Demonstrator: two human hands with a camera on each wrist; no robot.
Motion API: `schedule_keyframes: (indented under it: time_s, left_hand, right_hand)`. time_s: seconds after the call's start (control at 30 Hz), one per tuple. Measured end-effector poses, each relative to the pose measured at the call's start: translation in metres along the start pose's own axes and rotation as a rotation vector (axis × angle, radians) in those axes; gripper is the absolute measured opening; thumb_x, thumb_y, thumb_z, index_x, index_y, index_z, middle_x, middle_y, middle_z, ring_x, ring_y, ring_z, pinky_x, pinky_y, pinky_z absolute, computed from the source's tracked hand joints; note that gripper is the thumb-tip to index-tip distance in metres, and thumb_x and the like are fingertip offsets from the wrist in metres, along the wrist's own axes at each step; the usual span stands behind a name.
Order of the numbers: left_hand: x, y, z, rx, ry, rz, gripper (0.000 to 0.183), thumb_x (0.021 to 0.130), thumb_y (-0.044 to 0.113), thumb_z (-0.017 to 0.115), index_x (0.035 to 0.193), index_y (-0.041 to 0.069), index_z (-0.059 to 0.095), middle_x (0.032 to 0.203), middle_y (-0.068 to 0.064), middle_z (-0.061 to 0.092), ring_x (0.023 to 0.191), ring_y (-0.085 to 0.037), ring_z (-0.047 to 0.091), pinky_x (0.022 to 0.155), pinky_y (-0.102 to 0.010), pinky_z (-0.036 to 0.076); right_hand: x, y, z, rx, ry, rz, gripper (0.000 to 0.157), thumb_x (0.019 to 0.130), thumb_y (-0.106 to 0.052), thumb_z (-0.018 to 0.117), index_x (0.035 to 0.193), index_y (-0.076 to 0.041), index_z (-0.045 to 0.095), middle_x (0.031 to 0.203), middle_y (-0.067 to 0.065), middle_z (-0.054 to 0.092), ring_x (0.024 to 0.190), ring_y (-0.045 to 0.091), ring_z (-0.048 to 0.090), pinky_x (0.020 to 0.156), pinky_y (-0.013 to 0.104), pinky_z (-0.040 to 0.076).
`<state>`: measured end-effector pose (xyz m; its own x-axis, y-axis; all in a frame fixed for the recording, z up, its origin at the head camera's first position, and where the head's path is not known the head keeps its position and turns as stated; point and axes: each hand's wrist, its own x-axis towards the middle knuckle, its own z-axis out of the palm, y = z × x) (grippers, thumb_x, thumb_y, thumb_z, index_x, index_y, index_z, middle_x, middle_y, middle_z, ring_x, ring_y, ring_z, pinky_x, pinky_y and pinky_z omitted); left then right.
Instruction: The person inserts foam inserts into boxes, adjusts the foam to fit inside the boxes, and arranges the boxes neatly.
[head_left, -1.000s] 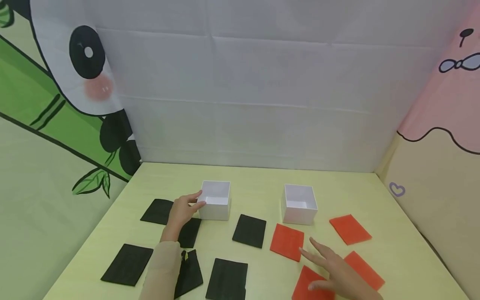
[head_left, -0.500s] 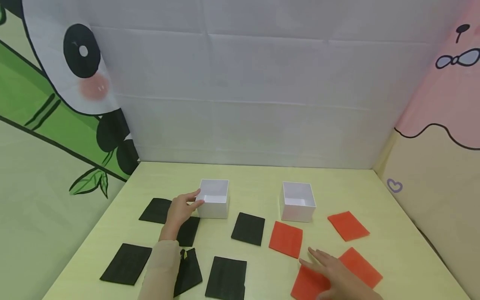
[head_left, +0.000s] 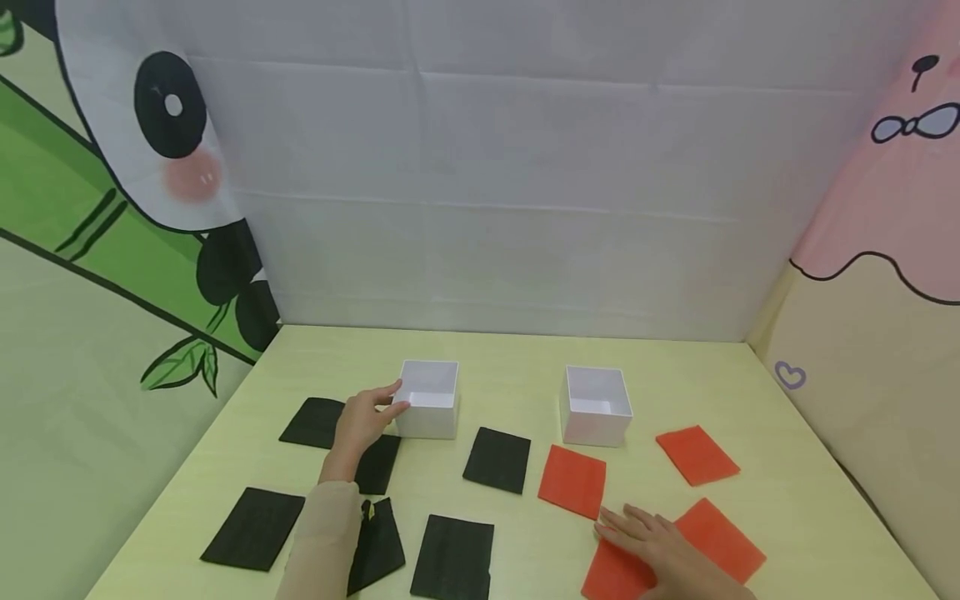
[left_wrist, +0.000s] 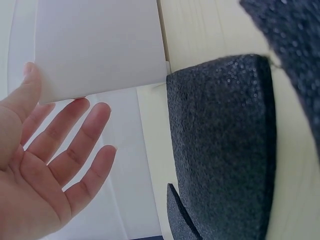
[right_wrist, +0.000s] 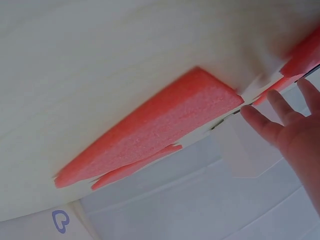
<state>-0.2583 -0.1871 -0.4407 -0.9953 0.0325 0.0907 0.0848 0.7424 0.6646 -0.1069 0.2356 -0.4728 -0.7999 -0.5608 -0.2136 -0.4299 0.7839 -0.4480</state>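
At the left white box (head_left: 427,421), my left hand (head_left: 362,423) touches the left side with thumb and index finger. In the left wrist view the thumb tip overlaps a corner of the box (left_wrist: 102,47), while the other fingers of the left hand (left_wrist: 55,170) stay spread and relaxed. Low over the red foam square (head_left: 611,575) nearest the front, my right hand (head_left: 663,554) lies palm down and covers part of it. The right wrist view shows the right hand's fingers (right_wrist: 267,125) extended beside another red foam piece (right_wrist: 155,127).
A second white box (head_left: 597,425) stands at right. Black foam squares lie around the left arm, among them one in the middle (head_left: 497,460) and one at far left (head_left: 253,529). More red squares (head_left: 697,456) lie at right. A printed cloth (head_left: 487,200) backs the table.
My right hand has come down and closer over the front red foam square, and its fingers have drawn nearer together. The left hand stays at the box.
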Motion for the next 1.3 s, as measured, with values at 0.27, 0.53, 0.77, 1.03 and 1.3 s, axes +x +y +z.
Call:
schedule_keyframes:
  time_s: [0.27,0.53,0.77,1.03,1.3]
  left_hand:
    - [0.0,-0.002,0.001,0.006,0.008,0.007,0.051,0.083,0.027,0.063,0.129,0.009,0.048,0.112,-0.02,0.058,0.083,-0.027,0.062,0.072,-0.043,0.048]
    - [0.0,-0.001,0.001,0.004,0.007,0.0,0.052,0.083,0.027,0.064,0.129,0.01,0.048,0.113,-0.02,0.057,0.083,-0.027,0.062,0.072,-0.043,0.048]
    - [0.001,-0.001,0.001,0.0,0.005,0.002,0.052,0.083,0.027,0.064,0.129,0.01,0.048,0.112,-0.02,0.058,0.081,-0.026,0.063,0.071,-0.043,0.048]
    - [0.001,-0.001,0.002,-0.03,0.004,-0.008,0.052,0.082,0.026,0.064,0.129,0.01,0.049,0.113,-0.021,0.057,0.074,-0.023,0.064,0.07,-0.041,0.049]
    - [0.002,-0.004,0.003,-0.111,0.026,0.032,0.046,0.082,0.023,0.065,0.124,0.006,0.053,0.118,-0.02,0.054,0.1,-0.035,0.056,0.078,-0.043,0.047]
  right_hand:
    - [0.001,0.003,0.002,-0.006,-0.01,0.008,0.084,0.066,-0.068,0.057,0.136,-0.025,0.04,0.132,-0.006,0.043,0.116,0.032,0.036,0.083,0.053,0.041]
    - [0.003,0.006,0.002,-0.011,0.033,-0.097,0.076,0.07,-0.063,0.059,0.131,-0.02,0.046,0.115,-0.002,0.047,0.102,0.019,0.042,0.078,0.033,0.047]
    - [0.001,0.004,0.003,0.083,0.043,-0.064,0.07,0.069,-0.06,0.062,0.126,-0.02,0.052,0.105,-0.007,0.042,0.092,0.008,0.041,0.073,0.023,0.046]
    - [0.0,0.003,-0.004,0.258,-0.011,0.083,0.049,0.073,-0.017,0.073,0.119,-0.013,0.057,0.095,-0.006,0.045,0.084,0.013,0.047,0.068,0.022,0.047]
    - [-0.002,0.01,-0.013,0.349,-0.032,0.07,0.029,0.079,-0.008,0.066,0.109,-0.008,0.064,0.091,-0.009,0.057,0.081,0.01,0.053,0.07,0.025,0.048]
